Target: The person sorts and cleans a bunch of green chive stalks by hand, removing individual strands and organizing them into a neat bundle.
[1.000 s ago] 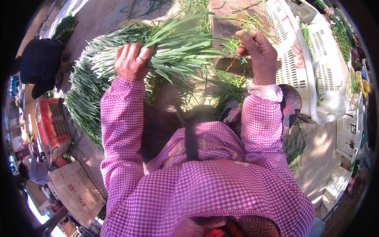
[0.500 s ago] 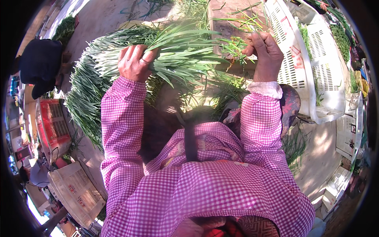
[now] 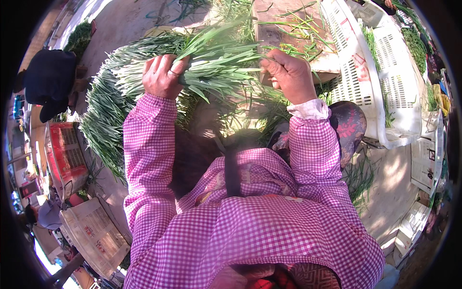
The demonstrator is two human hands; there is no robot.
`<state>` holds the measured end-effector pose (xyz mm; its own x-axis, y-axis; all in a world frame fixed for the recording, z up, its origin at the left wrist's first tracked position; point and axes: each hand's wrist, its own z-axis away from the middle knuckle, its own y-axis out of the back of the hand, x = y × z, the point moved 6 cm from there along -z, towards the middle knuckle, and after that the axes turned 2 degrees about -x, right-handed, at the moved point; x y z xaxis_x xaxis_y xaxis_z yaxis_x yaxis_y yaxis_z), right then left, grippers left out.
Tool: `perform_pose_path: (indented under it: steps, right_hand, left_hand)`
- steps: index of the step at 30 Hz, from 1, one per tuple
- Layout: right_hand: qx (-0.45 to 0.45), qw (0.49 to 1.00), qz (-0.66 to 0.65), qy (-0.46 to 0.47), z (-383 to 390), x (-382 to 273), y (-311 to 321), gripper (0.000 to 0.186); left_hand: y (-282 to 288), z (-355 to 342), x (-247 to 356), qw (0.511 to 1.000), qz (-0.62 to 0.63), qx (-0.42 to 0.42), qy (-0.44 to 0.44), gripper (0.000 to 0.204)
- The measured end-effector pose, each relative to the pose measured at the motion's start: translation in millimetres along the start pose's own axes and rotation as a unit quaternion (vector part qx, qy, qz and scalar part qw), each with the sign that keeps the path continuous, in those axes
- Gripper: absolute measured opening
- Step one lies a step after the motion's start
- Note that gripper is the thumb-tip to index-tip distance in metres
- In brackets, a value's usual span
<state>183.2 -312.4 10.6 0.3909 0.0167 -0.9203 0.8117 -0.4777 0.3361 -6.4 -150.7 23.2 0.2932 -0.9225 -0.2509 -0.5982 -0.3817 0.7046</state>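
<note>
Bunching step: left hand (image 3: 163, 76) fingers wrapped tight around 1 green-leaf bundle (image 3: 211, 67); right hand (image 3: 288, 74) fingers pinching its leaf tips. Next probably calls for evening the ends.

Left hand (image 3: 162, 76) grips green chive bunch (image 3: 216, 62); right hand (image 3: 290, 76) pinches leaf ends.

Single head-worn fisheye, looking steeply down, close over forearms
</note>
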Motion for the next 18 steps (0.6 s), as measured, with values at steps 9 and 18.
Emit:
perform_pose_path:
  steps: [9,18]
  right_hand:
    - [0.212,0.959,-0.186,-0.025,-2,4,45,0.031]
    - [-0.057,0.979,-0.189,-0.059,-18,43,-43,0.058]
  left_hand:
    - [-15,5,14,0.996,0.016,-0.065,-0.052,0.022]
    - [-23,27,97,0.922,0.141,-0.149,-0.329,0.016]
